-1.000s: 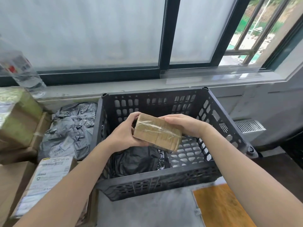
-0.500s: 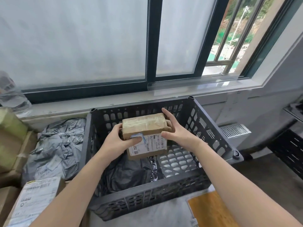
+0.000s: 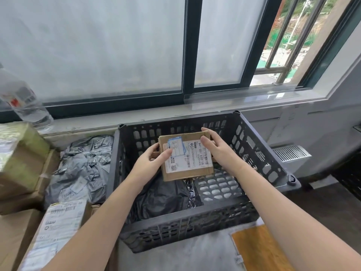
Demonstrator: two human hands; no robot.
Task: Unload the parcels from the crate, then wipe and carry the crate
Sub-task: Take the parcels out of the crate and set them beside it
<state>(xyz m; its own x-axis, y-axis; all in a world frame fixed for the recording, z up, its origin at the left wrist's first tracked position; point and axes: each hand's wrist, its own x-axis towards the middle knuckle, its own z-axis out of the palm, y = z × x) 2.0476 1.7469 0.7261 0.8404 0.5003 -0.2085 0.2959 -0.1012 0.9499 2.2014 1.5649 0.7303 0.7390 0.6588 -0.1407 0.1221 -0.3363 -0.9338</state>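
Head view shows your cardboard parcel (image 3: pixel 185 157) held above the middle of the crate (image 3: pixel 185 229), clear of its rim. Your left hand (image 3: pixel 150 163) grips the parcel's left edge, thumb on the label. Your right hand (image 3: pixel 216 149) holds the far right corner, fingers (image 3: pixel 206 133) curled over it.

Beneath, a black bag parcel (image 3: pixel 162 196) fills the crate's left half; the perforated bottom shows on the right. The crate's left wall sits just beside grey bags (image 3: pixel 82 169) and stacked boxes (image 3: pixel 19 157) at the frame's left. Its far wall is near the window sill (image 3: pixel 254 102).

Since half a second ago, the parcel has tipped so its label faces you.
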